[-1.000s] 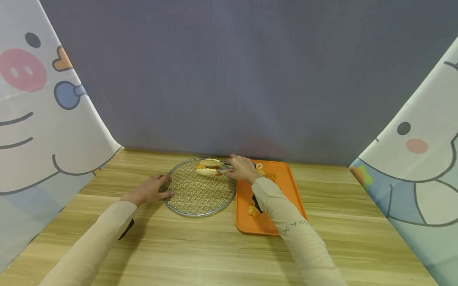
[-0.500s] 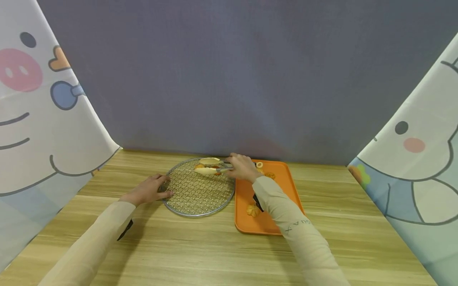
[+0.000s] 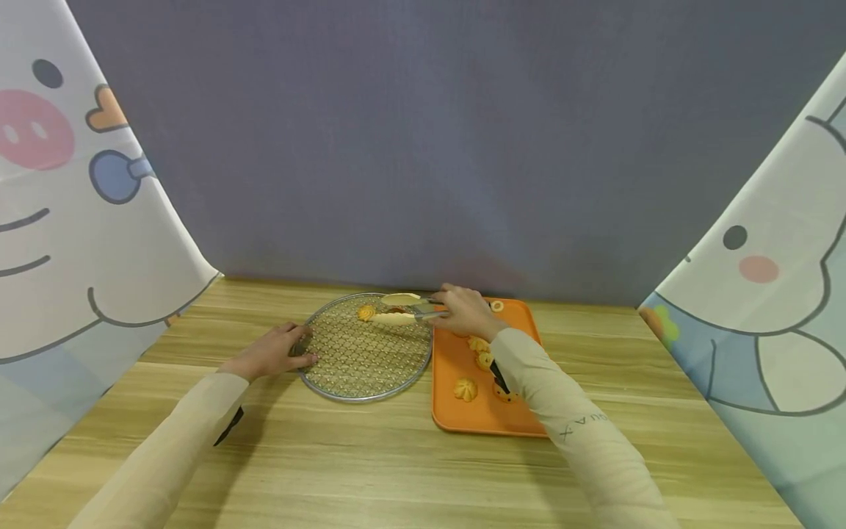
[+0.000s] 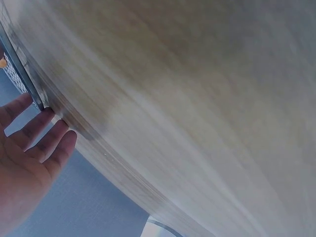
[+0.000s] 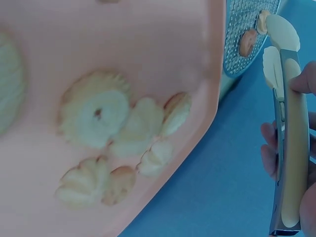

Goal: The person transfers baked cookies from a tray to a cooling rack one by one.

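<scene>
A grey cloth backdrop [image 3: 396, 147] stands behind the tabletop [image 3: 317, 463], where I see the orange tray [image 3: 448, 360] on the right and the round wire rack [image 3: 366, 367] just beside it. I have the left hand [image 3: 267, 354] at the rack's left rim, fingers loosely extended and touching the edge, not closed round it as far as I can tell. The right hand [image 3: 464, 312] is wrapped round the tongs [image 3: 394, 319], whose cream tips stand apart over the rack with nothing pinched that I can make out.

What has just changed: the tongs have drawn to the right, and the piped cookie [image 3: 366, 314], partly covered by their tips a moment ago, now shows bare on the rack's far half. I take that one as set down and released. A darker cookie [image 5: 248, 43] lies beside it. More are left on the tray, among them a ridged cookie [image 3: 465, 389] and a small ring cookie [image 3: 497, 306].
</scene>
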Available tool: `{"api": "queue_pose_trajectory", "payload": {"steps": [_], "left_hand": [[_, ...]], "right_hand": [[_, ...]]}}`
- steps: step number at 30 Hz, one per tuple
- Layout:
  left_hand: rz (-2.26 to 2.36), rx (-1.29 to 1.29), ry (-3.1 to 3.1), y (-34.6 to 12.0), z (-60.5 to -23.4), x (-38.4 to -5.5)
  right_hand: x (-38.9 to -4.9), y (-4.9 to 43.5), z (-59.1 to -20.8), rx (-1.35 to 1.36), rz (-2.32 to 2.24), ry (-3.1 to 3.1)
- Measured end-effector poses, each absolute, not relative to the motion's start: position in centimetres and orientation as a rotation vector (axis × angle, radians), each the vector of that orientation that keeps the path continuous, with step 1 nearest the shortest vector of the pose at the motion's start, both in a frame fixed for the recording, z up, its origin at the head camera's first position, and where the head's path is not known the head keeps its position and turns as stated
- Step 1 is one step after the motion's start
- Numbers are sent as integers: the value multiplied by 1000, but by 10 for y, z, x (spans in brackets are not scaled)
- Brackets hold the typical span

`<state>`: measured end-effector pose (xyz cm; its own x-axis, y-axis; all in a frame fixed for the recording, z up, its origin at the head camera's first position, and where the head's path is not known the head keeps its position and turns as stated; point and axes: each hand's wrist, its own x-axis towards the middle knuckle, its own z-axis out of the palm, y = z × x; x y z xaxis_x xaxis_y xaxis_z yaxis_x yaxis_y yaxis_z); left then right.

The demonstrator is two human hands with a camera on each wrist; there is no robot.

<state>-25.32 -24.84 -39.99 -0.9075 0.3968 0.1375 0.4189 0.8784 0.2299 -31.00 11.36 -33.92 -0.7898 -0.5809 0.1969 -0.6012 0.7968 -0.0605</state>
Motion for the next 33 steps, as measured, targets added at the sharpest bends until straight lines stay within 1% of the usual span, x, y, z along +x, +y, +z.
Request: {"api": "queue_pose_trajectory", "payload": {"steps": [20, 33], "left_hand": [[-384, -651, -2960, -250, -401, -255], [-379, -641, -2970, -249, -400, -256]], "right_hand": [[-294, 178, -331, 940, 189, -2784], [-286, 214, -340, 932, 200, -2752]]}}
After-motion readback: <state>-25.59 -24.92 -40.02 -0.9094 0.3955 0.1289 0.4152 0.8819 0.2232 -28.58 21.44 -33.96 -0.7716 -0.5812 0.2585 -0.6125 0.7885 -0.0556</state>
